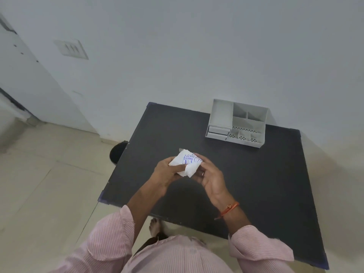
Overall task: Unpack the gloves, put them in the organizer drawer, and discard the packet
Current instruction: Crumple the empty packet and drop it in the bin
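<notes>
Glove packet (186, 164), a thin white wrapper with blue print, held above the near-left part of the black table (256, 184), pinched between the left hand (164, 172) at its left edge and the right hand (210, 177), curled around its right side. The crumpled wrapper suggests a light, soft, somewhat slippery item, best gripped at 2 opposite edges for tearing. The grey organizer (237, 123), drawer (217, 129) apparently slightly open, stands far right; a dark bin (118, 152) sits left of the table.
</notes>
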